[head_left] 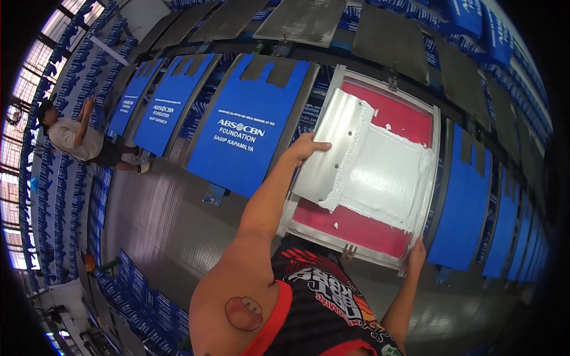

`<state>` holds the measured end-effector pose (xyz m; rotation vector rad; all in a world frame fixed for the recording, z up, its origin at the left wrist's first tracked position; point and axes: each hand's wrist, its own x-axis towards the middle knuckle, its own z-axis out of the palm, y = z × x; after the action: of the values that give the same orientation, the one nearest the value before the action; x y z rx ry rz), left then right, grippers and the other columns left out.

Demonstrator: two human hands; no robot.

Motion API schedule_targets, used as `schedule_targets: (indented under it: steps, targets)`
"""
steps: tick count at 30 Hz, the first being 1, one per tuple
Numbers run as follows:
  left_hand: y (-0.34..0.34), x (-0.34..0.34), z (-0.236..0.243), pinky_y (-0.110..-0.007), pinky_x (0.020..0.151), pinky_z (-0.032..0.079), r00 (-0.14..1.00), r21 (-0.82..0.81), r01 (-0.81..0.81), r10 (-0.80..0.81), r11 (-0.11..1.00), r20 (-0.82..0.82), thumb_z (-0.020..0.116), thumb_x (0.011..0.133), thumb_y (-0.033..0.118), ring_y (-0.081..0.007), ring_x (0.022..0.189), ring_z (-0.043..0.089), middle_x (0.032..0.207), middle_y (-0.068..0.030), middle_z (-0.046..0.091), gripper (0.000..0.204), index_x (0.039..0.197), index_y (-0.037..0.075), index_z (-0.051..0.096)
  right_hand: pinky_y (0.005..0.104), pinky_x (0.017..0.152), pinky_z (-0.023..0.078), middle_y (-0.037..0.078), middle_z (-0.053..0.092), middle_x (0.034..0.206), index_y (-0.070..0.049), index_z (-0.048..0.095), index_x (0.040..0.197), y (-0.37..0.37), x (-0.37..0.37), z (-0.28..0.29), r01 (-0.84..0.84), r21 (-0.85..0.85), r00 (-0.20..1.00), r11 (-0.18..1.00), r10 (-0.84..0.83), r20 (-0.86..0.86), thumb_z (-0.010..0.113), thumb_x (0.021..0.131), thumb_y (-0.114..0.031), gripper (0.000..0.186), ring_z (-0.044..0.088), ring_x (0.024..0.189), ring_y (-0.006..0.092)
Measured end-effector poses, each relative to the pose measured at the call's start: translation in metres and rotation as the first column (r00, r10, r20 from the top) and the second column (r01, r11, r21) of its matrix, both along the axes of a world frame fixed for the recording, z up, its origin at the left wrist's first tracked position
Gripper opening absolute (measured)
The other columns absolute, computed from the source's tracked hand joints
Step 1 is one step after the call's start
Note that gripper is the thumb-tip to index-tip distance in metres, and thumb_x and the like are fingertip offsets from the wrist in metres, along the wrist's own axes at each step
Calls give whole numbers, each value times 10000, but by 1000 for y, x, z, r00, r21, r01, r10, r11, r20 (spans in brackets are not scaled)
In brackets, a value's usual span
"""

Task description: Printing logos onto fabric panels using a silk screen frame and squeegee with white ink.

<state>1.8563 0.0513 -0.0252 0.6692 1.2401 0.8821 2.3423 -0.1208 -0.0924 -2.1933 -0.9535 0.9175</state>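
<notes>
Screen frame [323,236], right hand [417,255] on edge, narrowly clears blue bag [466,202].

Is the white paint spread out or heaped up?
Mostly spread: the paint lies flat on the red screen, thicker along the metal blade.

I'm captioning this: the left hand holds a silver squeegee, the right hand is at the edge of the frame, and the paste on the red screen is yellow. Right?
Not yellow: the head view shows white paste on the red screen. The left hand does hold a silver squeegee, with the right hand at the edge of the frame.
</notes>
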Motion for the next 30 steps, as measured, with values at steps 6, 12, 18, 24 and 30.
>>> schedule_targets:
  steps: [6, 12, 18, 24, 30]
  targets:
    - [17, 7, 38, -337, 777, 536, 987, 94, 112, -100, 989, -125, 770, 739, 91, -226, 868, 668, 1014, -165, 663, 496, 1166, -59, 569, 288, 745, 465, 78, 662, 875, 32, 663, 1027, -75, -98, 61, -423, -247, 848, 872, 285, -447, 663, 879, -258, 326, 592, 818, 149]
    - [28, 45, 64, -330, 737, 506, 886, 198, 289, -183, 937, -427, 862, 589, 176, -224, 802, 650, 890, -171, 670, 633, 1119, -56, 606, 241, 623, 440, 17, 639, 747, 34, 693, 953, -87, -164, 35, -372, -246, 724, 895, 114, -680, 687, 866, -230, 278, 533, 651, 78]
    - [27, 53, 70, -341, 743, 493, 756, 211, 434, -227, 876, -614, 839, 582, 252, -278, 798, 653, 868, -179, 681, 573, 1060, -3, 654, 207, 559, 394, -15, 624, 690, 24, 706, 911, -99, -169, 26, -293, -166, 798, 942, 146, -584, 672, 863, -157, 190, 496, 611, 48]
    - [11, 75, 105, -373, 776, 499, 601, 209, 534, -194, 819, -775, 828, 598, 260, -324, 847, 656, 892, -179, 686, 519, 1045, 48, 669, 214, 508, 404, 0, 637, 660, 23, 713, 869, -92, -164, 23, -421, -142, 811, 896, 302, -501, 683, 852, -170, 195, 515, 560, 48]
    - [-6, 93, 109, -395, 785, 502, 580, 320, 610, -134, 725, -803, 793, 640, 227, -332, 857, 657, 893, -183, 680, 446, 1034, 60, 665, 216, 530, 453, 35, 666, 649, 0, 722, 863, -92, -169, 23, -388, -93, 796, 917, 283, -535, 676, 851, -201, 207, 586, 573, 62]
